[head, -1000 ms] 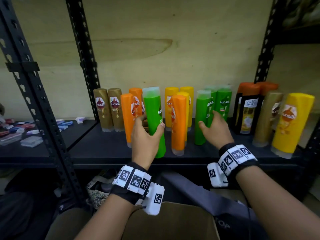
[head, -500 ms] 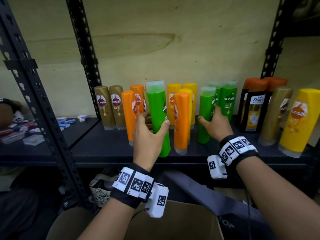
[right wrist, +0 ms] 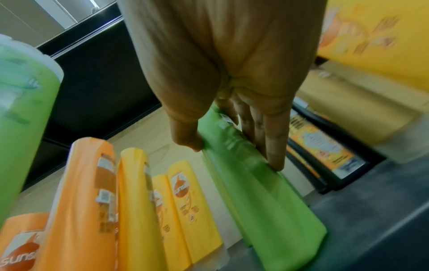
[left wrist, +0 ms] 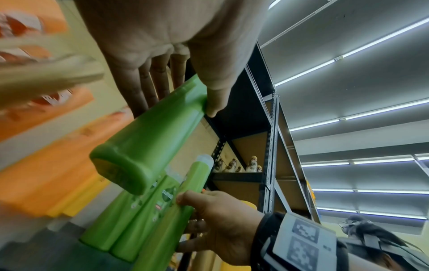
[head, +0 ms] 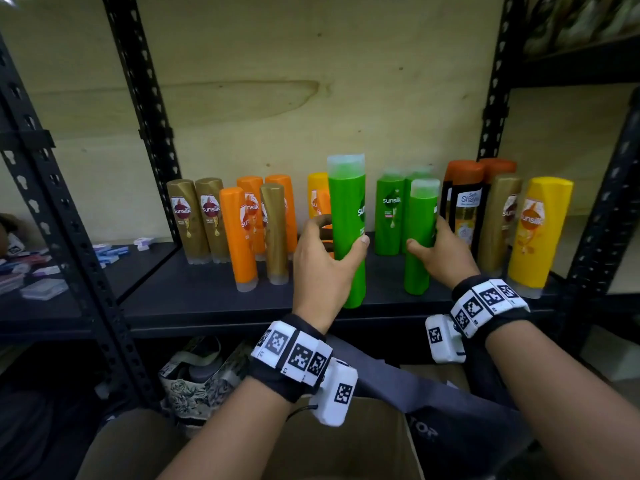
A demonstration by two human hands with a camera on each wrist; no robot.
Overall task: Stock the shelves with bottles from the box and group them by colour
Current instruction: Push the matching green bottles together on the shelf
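Standing near the front lip of the dark shelf [head: 194, 299], the tall green bottle [head: 347, 230] is upright, its long axis vertical, translucent cap end up and flat base down; whether the base touches the board cannot be told. The left hand [head: 323, 268] is wrapped round its lower half, thumb on the right face and fingers curled behind. In the left wrist view the same bottle shows a smooth bright green body with a rounded oval base. To its left a stretch of bare shelf runs along the front edge before the orange bottles [head: 239, 237] and a gold bottle [head: 275, 233]; directly behind it stand yellow bottles [head: 317, 195]. To its right a narrow gap of dark board separates it from a second green bottle [head: 419, 237], also upright, which the right hand [head: 446, 254] grips with thumb on the near side and fingers round the far side. Two more green bottles [head: 389, 213] stand behind that one, and a dark-labelled bottle [head: 465, 209] stands just beside the right hand's fingers. Black perforated posts [head: 138, 98] frame the bay.
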